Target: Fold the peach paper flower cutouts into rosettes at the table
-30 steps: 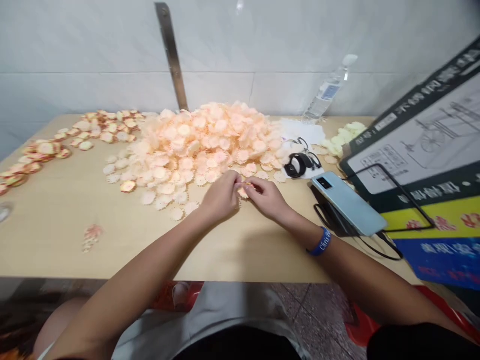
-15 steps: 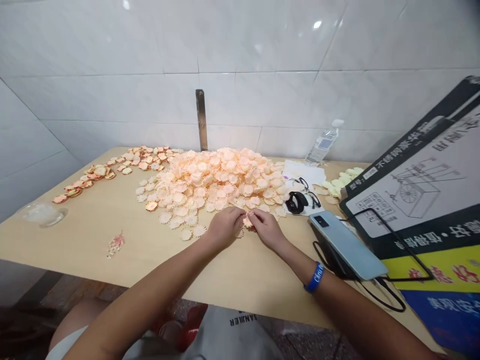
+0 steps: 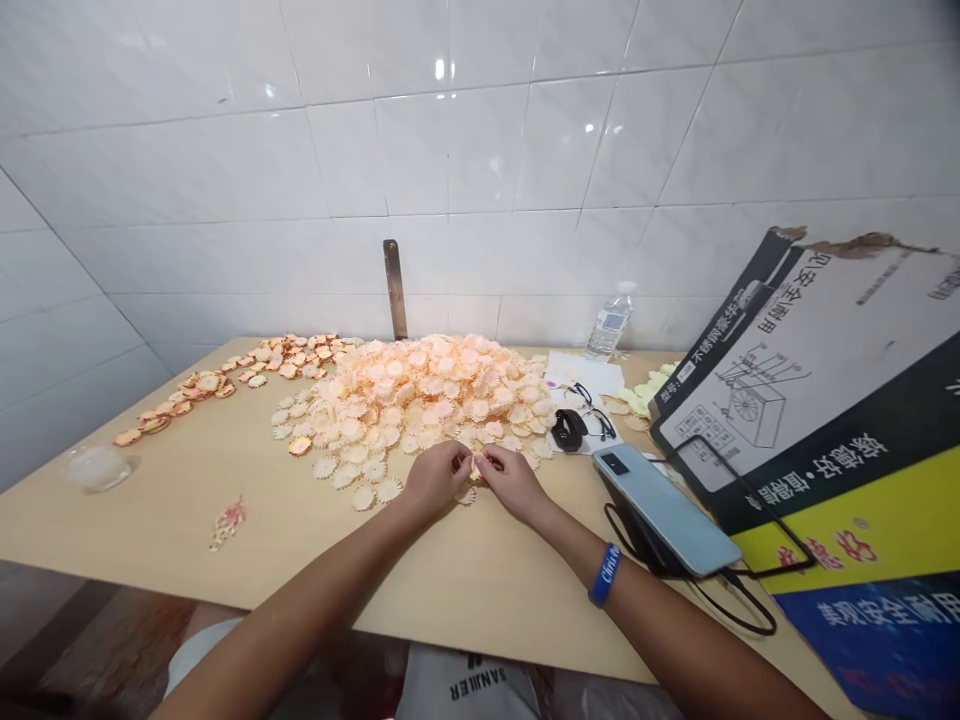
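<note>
Over the front edge of a big pile of pale pink, scallop-edged discs [image 3: 420, 385], my left hand [image 3: 437, 480] and my right hand [image 3: 514, 482] meet fingertip to fingertip. Both pinch one small scalloped disc [image 3: 475, 470] between them, mostly covered by the fingers. Red-edged discs [image 3: 300, 352] lie in a loose band at the back left of the table. One red-rimmed disc [image 3: 299, 445] rests at the pile's left edge. Small reddish and cream scraps [image 3: 227, 523] form a little heap left of my left arm.
A clear, whitish rounded object [image 3: 97, 467] sits at the far left. On the right are a light-blue phone [image 3: 667, 505] on a black stand with a cable, a watch [image 3: 568, 430], glasses [image 3: 600, 424], a bottle [image 3: 610, 325], pale green pieces [image 3: 651, 390] and a large printed carton [image 3: 765, 400].
The camera view has tilted up and shifted, so the table sits lower in the picture. My hands stay together, pinching the small disc in front of the pile.
</note>
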Demonstrator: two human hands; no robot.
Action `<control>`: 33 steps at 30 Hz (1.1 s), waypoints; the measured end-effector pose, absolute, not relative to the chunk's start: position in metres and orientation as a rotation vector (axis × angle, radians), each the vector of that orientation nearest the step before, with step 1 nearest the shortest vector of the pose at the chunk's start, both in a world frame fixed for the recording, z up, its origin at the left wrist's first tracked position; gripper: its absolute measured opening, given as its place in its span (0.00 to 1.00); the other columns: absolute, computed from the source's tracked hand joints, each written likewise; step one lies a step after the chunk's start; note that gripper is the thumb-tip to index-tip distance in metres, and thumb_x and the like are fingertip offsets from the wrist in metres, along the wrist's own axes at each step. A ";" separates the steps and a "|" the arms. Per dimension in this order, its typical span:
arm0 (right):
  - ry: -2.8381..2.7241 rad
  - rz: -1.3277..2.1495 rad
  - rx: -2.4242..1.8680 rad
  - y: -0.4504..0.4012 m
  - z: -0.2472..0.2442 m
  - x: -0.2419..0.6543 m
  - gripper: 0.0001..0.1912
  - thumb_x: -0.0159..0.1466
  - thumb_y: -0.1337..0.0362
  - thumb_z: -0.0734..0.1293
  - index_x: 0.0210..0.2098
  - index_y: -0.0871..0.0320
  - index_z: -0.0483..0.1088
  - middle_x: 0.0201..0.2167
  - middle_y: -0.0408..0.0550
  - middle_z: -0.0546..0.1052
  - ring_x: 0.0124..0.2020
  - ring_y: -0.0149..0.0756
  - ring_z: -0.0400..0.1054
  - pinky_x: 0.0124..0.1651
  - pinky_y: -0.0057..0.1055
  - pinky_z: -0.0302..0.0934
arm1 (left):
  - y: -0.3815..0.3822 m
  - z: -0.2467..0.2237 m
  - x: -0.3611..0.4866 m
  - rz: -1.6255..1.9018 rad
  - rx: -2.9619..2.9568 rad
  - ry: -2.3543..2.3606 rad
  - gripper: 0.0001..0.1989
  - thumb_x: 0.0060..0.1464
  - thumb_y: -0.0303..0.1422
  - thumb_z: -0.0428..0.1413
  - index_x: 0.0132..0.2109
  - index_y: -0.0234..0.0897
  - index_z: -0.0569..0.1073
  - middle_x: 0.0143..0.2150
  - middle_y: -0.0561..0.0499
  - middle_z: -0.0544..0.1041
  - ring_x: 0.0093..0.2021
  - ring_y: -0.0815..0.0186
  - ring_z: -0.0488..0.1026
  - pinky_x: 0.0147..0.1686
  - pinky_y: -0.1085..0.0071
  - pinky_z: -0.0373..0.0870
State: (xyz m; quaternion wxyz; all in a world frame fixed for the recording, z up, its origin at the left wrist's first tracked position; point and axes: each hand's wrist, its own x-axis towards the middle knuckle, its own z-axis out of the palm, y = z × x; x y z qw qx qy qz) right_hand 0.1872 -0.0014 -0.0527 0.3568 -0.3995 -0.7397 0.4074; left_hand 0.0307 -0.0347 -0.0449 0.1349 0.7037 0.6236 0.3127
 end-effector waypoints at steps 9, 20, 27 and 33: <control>-1.905 1.118 -0.939 0.000 -0.050 0.190 0.10 0.62 0.57 0.61 0.29 0.57 0.64 0.22 0.39 0.63 0.24 0.30 0.56 0.27 0.27 0.50 | -0.037 -0.039 0.029 0.963 2.024 1.917 0.03 0.53 0.29 0.52 0.32 0.38 0.70 0.29 0.53 0.76 0.30 0.67 0.71 0.31 0.72 0.62; -1.874 1.095 -0.999 -0.005 -0.044 0.192 0.12 0.62 0.57 0.63 0.28 0.57 0.62 0.22 0.38 0.61 0.24 0.29 0.54 0.27 0.27 0.48 | -0.032 -0.027 0.031 0.792 2.113 1.965 0.04 0.54 0.29 0.52 0.31 0.38 0.67 0.29 0.51 0.74 0.31 0.64 0.71 0.30 0.70 0.60; -1.896 1.013 -1.040 -0.010 -0.037 0.189 0.12 0.63 0.57 0.61 0.26 0.56 0.59 0.20 0.37 0.58 0.21 0.28 0.51 0.26 0.28 0.46 | -0.032 -0.027 0.035 0.847 2.156 1.970 0.03 0.54 0.30 0.52 0.32 0.38 0.67 0.30 0.50 0.74 0.32 0.63 0.70 0.30 0.69 0.60; -1.917 0.698 -1.005 -0.023 -0.030 0.196 0.12 0.62 0.61 0.62 0.25 0.54 0.54 0.20 0.39 0.57 0.22 0.30 0.53 0.28 0.30 0.48 | -0.023 -0.013 0.006 1.047 1.904 2.136 0.04 0.52 0.29 0.51 0.29 0.38 0.66 0.28 0.51 0.73 0.28 0.66 0.68 0.28 0.70 0.58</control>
